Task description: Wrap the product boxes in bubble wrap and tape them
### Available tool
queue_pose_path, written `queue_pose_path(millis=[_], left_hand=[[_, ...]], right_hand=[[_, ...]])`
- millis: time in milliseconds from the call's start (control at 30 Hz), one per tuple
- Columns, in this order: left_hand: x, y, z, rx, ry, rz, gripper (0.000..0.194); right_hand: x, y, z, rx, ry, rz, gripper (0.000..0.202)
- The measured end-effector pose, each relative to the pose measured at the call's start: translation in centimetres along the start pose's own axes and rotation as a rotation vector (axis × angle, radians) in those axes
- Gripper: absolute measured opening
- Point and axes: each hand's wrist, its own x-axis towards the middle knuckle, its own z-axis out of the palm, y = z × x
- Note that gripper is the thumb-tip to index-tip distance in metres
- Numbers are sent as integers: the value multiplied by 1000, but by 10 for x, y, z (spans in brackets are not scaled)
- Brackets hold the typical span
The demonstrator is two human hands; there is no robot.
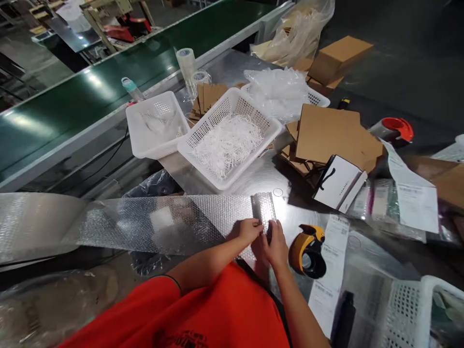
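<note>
A long strip of bubble wrap runs from the left onto the metal table, and its right end is folded over into a flat bundle. Something dark shows at the bundle's left edge and under my right hand; I cannot tell what it is. With fingers pinched together, my left hand holds the wrap at the bundle's near left side. My right hand grips the bundle's near right end, fingers curled onto it. A yellow and black tape dispenser stands to the right of my right hand.
White baskets, one with shredded paper, stand beyond the wrap, before a green conveyor. At right lie cardboard pieces, a white bag and printed labels. The wrap's large roll is at far left.
</note>
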Motion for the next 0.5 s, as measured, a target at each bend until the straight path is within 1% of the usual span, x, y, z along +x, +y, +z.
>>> queue_pose_path(millis=[33, 67, 133, 200, 233, 300, 367, 400, 433, 467, 500], left_hand=[[-3, -3, -7, 87, -15, 51, 31], [-8, -7, -16, 234, -26, 124, 40], [-20, -21, -34, 656, -48, 334, 56], [-29, -36, -48, 1006, -119, 489, 68], [-32, -43, -53, 1117, -139, 539, 70], [-34, -54, -58, 1250, -150, 572, 71], [-32, -57, -60, 1293, -147, 572, 72], [-31, -57, -61, 1295, -156, 576, 72], [-30, -55, -62, 1289, -169, 584, 71], [-28, -53, -64, 1276, -181, 592, 69], [-27, -50, -67, 1262, -186, 594, 65]], right_hand=[[-1, -1, -1, -24, 1, -7, 58], [-2, -4, -2, -51, -7, -15, 58], [-5, -15, -6, -110, -48, -29, 56], [-5, -28, -10, -162, -97, -27, 54], [-4, -33, -13, -179, -108, -19, 54], [-5, -37, -22, -173, -82, -6, 53], [-15, -25, -35, -105, 31, -19, 52], [-26, -12, -44, -59, 125, -14, 53], [-40, 6, -52, -20, 228, 7, 55], [-58, 27, -61, 4, 339, 62, 58], [-77, 52, -68, -7, 450, 173, 61]])
